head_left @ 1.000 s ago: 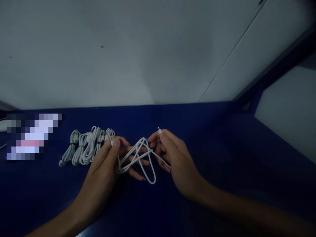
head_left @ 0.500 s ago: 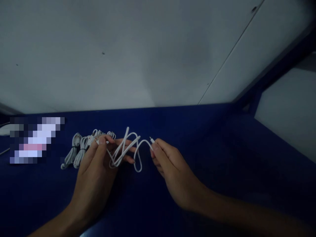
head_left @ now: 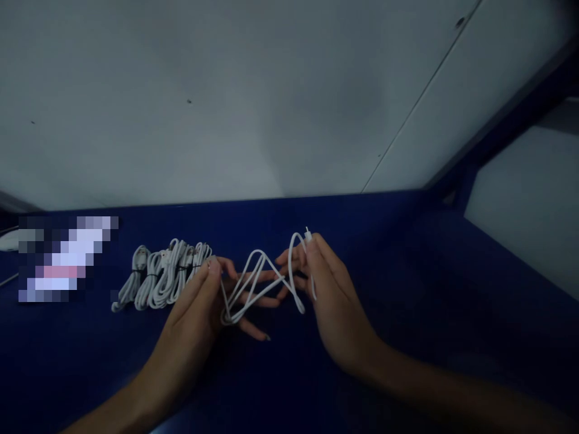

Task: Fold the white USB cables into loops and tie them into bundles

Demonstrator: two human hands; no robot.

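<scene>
A loosely looped white charging cable (head_left: 259, 255) stretches between my hands above the blue table. My left hand (head_left: 199, 307) pinches one part of it between thumb and index finger, while its other fingers extend beneath the loops. Between the thumb and fingers of my right hand (head_left: 335, 295) is the plug end, its small metal tip pointing up and away from me. Some right fingers reach left, close to the left fingertips and the cable loops. Just left of my left hand lies a row of bundled white cables (head_left: 167, 277), bound with dark ties.
A pixelated bright object (head_left: 72, 259) lies at the far left, with a white rounded object (head_left: 15, 239) beside it. The blue table (head_left: 407, 271) meets a pale wall panel (head_left: 226, 120) at the back. A blue frame (head_left: 497, 138) stands at the right.
Both hands have moved to the right, and the plug end has risen with my right hand. The cable loops have shifted right too, uncovering more of the bundled cables.
</scene>
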